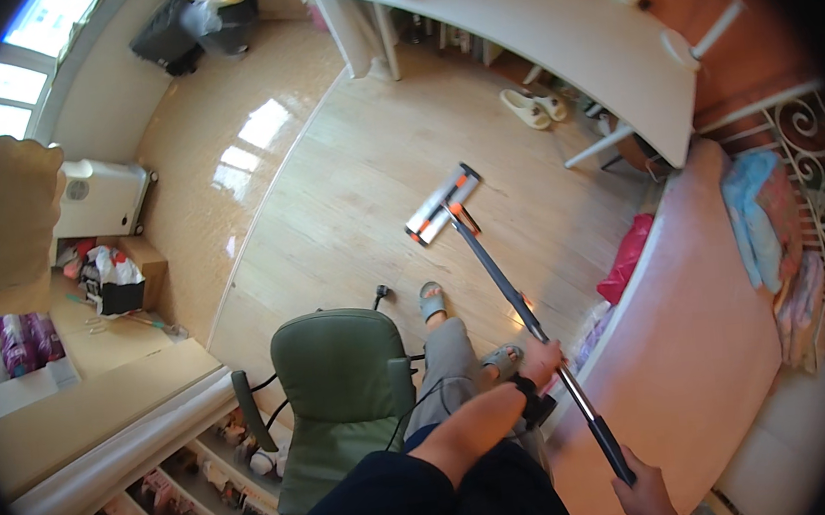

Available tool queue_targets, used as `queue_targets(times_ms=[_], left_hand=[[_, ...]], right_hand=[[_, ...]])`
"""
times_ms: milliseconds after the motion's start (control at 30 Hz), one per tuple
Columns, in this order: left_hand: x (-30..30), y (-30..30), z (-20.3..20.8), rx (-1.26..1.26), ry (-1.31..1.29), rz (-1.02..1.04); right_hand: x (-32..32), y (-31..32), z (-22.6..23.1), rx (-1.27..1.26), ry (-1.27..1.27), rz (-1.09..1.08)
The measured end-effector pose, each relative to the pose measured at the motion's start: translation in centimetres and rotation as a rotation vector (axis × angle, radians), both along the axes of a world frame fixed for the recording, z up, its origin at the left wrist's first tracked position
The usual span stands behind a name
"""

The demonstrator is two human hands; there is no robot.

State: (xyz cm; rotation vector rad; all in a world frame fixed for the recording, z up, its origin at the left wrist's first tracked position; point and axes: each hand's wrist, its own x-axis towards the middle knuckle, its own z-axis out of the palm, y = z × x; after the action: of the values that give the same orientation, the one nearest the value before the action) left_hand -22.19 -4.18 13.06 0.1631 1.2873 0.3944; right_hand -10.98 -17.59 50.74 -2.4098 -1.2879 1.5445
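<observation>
My left hand (544, 359), with a dark band at the wrist, grips the middle of a grey mop pole (500, 278). My right hand (644, 495) holds the pole's dark upper end near the lower edge. The flat white mop head (442, 204), with orange ends, rests on the wooden floor (345, 184) ahead of me. My feet in grey sandals (432, 302) stand just behind it, one of them beside the pole.
A green office chair (341, 386) stands close at my left. A pink-covered bed (701, 328) runs along the right, with folded clothes near its white metal headboard. A white desk (549, 22) spans the far side, pale slippers (528, 110) beneath it. A white heater (100, 198) sits at left.
</observation>
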Motion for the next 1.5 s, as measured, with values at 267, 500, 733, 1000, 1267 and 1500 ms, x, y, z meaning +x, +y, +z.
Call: queue_targets(times_ms=[267, 500, 733, 1000, 1267, 1500], left_hand=[[-25.4, 28.0, -12.4, 0.238, 0.482, 0.127], [-34.0, 33.2, -15.9, 0.183, 0.503, 0.027], [-19.6, 16.9, -6.5, 0.006, 0.408, -0.112], [-27.9, 26.7, -10.8, 0.16, 0.576, -0.067], [-41.6, 38.7, -17.7, 0.121, 0.612, 0.085], [-29.2, 21.2, -11.9, -0.013, 0.314, 0.007]], right_hand=[[-18.4, 24.2, -18.0, 0.039, 0.177, 0.201], [-24.9, 28.5, -22.6, -0.02, 0.19, 0.252], [-13.7, 19.7, -9.8, -0.162, 0.055, 0.213], [-20.9, 26.1, -15.5, 0.002, 0.106, 0.254], [-31.7, 34.7, -24.0, 0.054, 0.202, 0.302], [-21.6, 23.0, -13.9, -0.201, 0.042, 0.277]])
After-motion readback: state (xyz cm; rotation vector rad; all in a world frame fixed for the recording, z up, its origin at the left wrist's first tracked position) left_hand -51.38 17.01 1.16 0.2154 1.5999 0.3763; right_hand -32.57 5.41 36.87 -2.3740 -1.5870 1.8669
